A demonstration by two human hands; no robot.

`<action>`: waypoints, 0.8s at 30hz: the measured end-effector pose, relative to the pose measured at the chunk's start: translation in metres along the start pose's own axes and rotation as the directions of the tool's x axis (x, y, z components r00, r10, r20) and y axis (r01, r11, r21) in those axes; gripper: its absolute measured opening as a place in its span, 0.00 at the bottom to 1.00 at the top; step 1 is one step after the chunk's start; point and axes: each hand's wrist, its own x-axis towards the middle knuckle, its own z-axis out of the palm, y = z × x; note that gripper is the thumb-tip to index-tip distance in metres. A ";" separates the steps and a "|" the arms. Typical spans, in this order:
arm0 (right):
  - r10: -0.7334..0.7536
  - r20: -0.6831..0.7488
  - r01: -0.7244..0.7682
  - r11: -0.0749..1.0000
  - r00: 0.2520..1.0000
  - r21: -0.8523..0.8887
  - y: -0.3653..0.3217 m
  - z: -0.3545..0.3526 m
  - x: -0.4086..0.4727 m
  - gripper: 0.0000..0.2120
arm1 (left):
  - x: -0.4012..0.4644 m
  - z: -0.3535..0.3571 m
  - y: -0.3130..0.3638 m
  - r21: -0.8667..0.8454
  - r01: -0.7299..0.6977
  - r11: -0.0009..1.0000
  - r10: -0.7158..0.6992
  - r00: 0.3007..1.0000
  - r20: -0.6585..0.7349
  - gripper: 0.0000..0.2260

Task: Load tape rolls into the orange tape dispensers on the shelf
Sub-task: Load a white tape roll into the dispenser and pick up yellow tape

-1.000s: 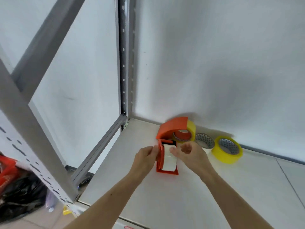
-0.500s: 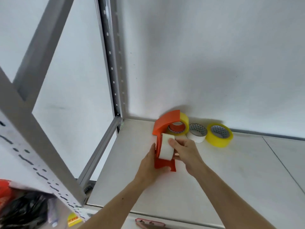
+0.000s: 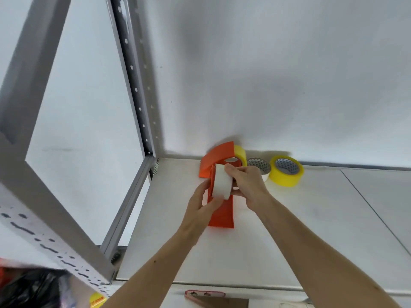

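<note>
An orange tape dispenser (image 3: 223, 215) stands on the white shelf (image 3: 289, 241), its lower part showing below my hands. A white tape roll (image 3: 221, 182) sits in it on edge. My left hand (image 3: 201, 207) grips the dispenser and the roll's lower left side. My right hand (image 3: 246, 182) pinches the roll's top and right side. Behind them, against the wall, a second orange dispenser (image 3: 214, 160) holds a yellow roll (image 3: 241, 153).
A white roll (image 3: 261, 166) and a loose yellow roll (image 3: 287, 171) lie flat near the wall, right of my hands. A grey perforated shelf upright (image 3: 138, 85) and diagonal brace (image 3: 44, 185) stand at left. Black and red bags (image 3: 26, 290) lie below left.
The view has shifted left and down. My hands have turned the dispenser more upright, and the white roll now sits higher between my fingers.
</note>
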 end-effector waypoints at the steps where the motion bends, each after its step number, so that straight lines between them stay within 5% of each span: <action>1: 0.000 -0.007 0.000 1.000 1.000 0.002 0.001 -0.001 0.002 0.14 | 0.002 0.004 0.007 -0.031 -0.029 0.999 0.028 0.999 -0.034 0.18; 5: -0.129 -0.172 0.086 0.968 0.977 -0.235 0.007 -0.007 0.007 0.21 | 0.016 0.015 0.016 -0.094 0.034 0.995 -0.055 0.973 -0.222 0.12; 10: -0.228 -0.366 0.050 0.899 0.902 -0.436 0.018 -0.050 0.009 0.22 | 0.028 0.022 0.015 0.016 0.027 0.999 -0.024 0.980 -0.199 0.14; 12: -0.293 -0.351 -0.020 0.742 0.889 -0.670 0.030 -0.070 0.005 0.21 | 0.030 0.027 0.018 0.010 0.012 1.000 -0.010 0.979 -0.206 0.14; 15: -0.346 -0.207 -0.084 0.340 0.915 -0.937 0.052 -0.089 0.000 0.15 | 0.034 0.035 0.023 -0.002 -0.010 1.000 0.010 0.977 -0.214 0.14; 17: -0.310 -0.144 -0.066 0.249 0.940 -0.966 0.062 -0.097 0.000 0.16 | 0.036 0.039 0.026 -0.015 -0.006 1.000 0.003 0.975 -0.223 0.15; 21: -0.254 -0.271 -0.150 0.410 0.928 -0.900 0.055 -0.107 0.014 0.28 | 0.041 0.041 0.026 -0.060 0.005 0.998 -0.018 0.976 -0.216 0.15; 24: -0.380 -0.341 -0.101 0.528 0.860 -0.843 0.047 -0.122 0.042 0.19 | 0.042 0.042 0.025 -0.079 0.004 0.997 -0.021 0.975 -0.220 0.16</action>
